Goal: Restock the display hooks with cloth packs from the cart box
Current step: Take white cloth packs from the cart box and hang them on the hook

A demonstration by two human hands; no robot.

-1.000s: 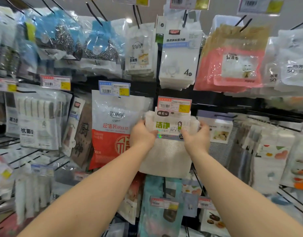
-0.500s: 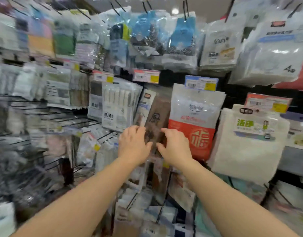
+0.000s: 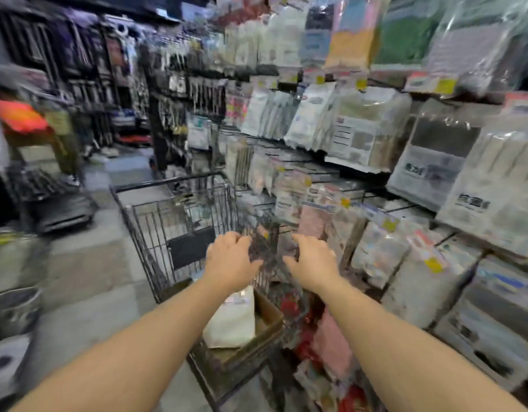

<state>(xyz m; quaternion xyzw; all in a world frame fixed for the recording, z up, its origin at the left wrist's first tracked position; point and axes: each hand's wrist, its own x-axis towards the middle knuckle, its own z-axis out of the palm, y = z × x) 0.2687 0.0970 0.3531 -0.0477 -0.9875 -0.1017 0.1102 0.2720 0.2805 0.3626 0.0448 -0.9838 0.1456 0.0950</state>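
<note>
The view is blurred by motion. A black wire cart [image 3: 179, 209] stands in the aisle ahead of me. In its near end sits a brown cardboard box [image 3: 267, 322] with white cloth packs [image 3: 231, 322] standing in it. My left hand [image 3: 230, 263] and my right hand [image 3: 312, 261] hover side by side above the cart, fingers loosely spread, holding nothing. Hooks full of hanging packs [image 3: 361, 129] cover the display wall on the right.
The tiled aisle floor [image 3: 87, 278] runs along the left of the cart. Dark racks [image 3: 87, 69] and an orange item [image 3: 19, 117] stand further back on the left. Low hooks with packs [image 3: 405, 263] jut out close to the cart's right side.
Both hands let go of the white cloth pack hung on its hook. My view swung left and down from the display wall to the cart, and my empty hands came with it.
</note>
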